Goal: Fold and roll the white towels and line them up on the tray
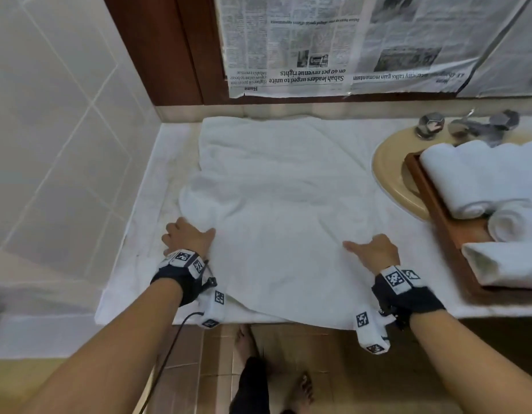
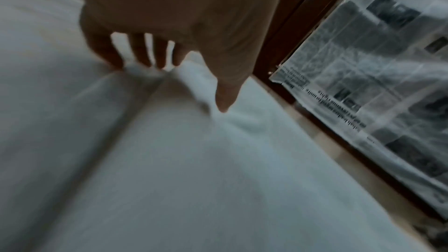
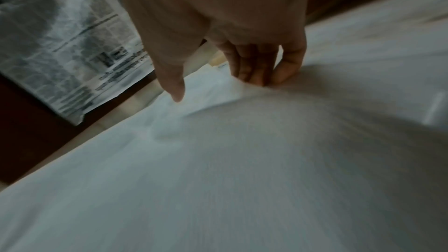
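Nearest us, we count two bare feet (image 1: pixel 305 389) on the brown floor tiles (image 1: pixel 342 369). Above them our two forearms reach to the counter (image 1: pixel 145 210), each wrist wearing one black strap with white marker blocks.

One white towel (image 1: pixel 276 204) lies spread flat over the counter, its near edge hanging off the front. Our left hand (image 1: pixel 188 238) sits on the towel's left edge: in the left wrist view four fingers (image 2: pixel 143 51) point down and bunch a small ridge of cloth at their tips, the thumb stretched out apart from them. Our right hand (image 1: pixel 375 252) sits near the towel's right edge; in the right wrist view its fingers (image 3: pixel 254 60) curl down together and press into the cloth, raising a fold, with the thumb held away to the left.

Further right, one wooden tray (image 1: pixel 443 216) rests across the beige sink (image 1: pixel 390 174). On it we count at least two rolled towels (image 1: pixel 473 177) side by side, and one folded towel (image 1: pixel 503 264) lies at the tray's near end.

Behind the sink are two chrome tap knobs (image 1: pixel 430 124). Newspaper sheets (image 1: pixel 333 43) hang on the far wall.
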`<state>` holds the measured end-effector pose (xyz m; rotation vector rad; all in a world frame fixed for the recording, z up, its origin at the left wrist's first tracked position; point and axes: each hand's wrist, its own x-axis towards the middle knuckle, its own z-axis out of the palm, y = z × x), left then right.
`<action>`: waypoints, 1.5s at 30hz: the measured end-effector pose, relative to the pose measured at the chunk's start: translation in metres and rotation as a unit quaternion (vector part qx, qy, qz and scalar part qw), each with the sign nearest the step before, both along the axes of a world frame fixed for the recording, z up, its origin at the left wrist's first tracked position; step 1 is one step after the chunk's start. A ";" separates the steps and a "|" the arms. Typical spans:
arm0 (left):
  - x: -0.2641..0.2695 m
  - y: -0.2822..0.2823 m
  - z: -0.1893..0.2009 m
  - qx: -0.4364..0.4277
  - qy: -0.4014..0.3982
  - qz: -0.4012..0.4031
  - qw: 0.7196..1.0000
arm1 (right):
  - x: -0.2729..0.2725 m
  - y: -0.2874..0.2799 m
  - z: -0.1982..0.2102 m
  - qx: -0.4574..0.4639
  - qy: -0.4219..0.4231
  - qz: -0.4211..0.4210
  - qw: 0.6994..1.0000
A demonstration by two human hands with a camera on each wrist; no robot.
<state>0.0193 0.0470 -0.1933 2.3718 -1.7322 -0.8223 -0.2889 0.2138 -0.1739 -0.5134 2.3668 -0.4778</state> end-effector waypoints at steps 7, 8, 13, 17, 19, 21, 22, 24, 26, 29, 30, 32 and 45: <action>0.039 0.035 0.017 0.047 0.168 -0.046 0.984 | -0.005 0.039 0.003 -0.135 -0.059 -0.024 0.989; 0.048 0.042 0.022 0.061 0.224 -0.029 0.972 | -0.012 0.046 0.006 -0.146 -0.080 -0.039 0.985; 0.069 0.084 0.037 0.237 0.463 0.040 0.853 | -0.029 0.073 0.008 0.018 -0.164 0.026 0.986; 0.057 0.093 0.039 0.211 0.507 0.051 0.834 | -0.028 0.061 0.000 -0.041 -0.136 0.001 0.990; 0.065 0.089 0.042 0.192 0.500 0.018 0.844 | -0.031 0.055 -0.006 -0.016 -0.109 0.044 0.993; 0.082 0.086 0.043 0.223 0.446 -0.015 0.867 | -0.041 0.054 -0.011 0.008 -0.085 0.049 0.995; 0.092 0.081 0.040 0.244 0.390 -0.027 0.888 | -0.044 0.054 -0.011 0.018 -0.077 0.047 0.996; 0.104 0.071 0.038 0.261 0.249 -0.065 0.930 | -0.048 0.052 -0.012 0.037 -0.085 0.058 0.994; 0.102 0.066 0.033 0.233 0.207 -0.070 0.948 | -0.047 0.047 -0.009 0.048 -0.094 0.082 0.991; 0.083 0.069 0.031 0.154 0.338 0.003 0.929 | -0.049 0.032 -0.008 -0.008 -0.079 0.043 0.996; 0.078 0.072 0.032 0.156 0.366 -0.002 0.918 | -0.051 0.028 -0.009 -0.014 -0.064 0.047 0.997; 0.082 0.069 0.029 0.188 0.295 -0.066 0.934 | -0.058 0.024 -0.011 0.005 -0.042 0.063 0.997; 0.072 0.016 0.020 0.276 -0.073 -0.139 0.948 | -0.067 -0.003 -0.004 0.120 -0.026 0.102 0.987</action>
